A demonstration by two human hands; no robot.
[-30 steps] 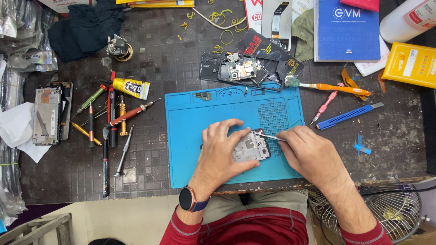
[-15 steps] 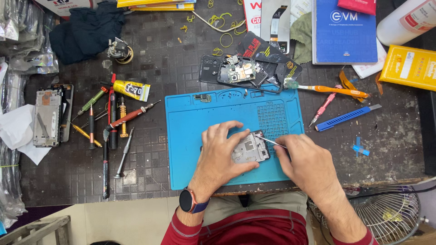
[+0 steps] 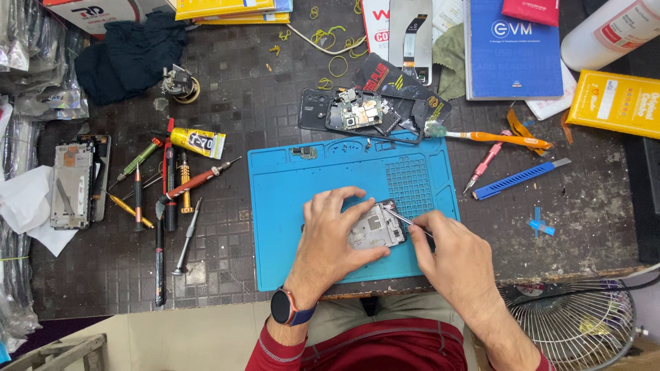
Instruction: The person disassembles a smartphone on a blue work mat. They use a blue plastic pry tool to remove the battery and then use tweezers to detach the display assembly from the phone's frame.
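My left hand (image 3: 335, 235) presses down on an opened phone frame (image 3: 377, 230) that lies on the blue work mat (image 3: 295, 199), fingers spread over its left part. My right hand (image 3: 450, 257) pinches thin metal tweezers (image 3: 402, 218), whose tip rests on the upper right corner of the frame. A watch sits on my left wrist. Much of the frame is hidden under my left fingers.
Several screwdrivers (image 3: 168, 196) and a yellow glue tube (image 3: 198, 142) lie left of the mat. A dismantled phone with circuit board (image 3: 363, 111) sits behind it. A toothbrush (image 3: 495, 138), blue pry tool (image 3: 520, 178), blue book (image 3: 512, 48), another phone frame (image 3: 72, 182) and a fan (image 3: 577, 323) surround it.
The view has shifted slightly. My right hand has edged a little left with the tweezers on the frame; my left hand stays pressed on it.
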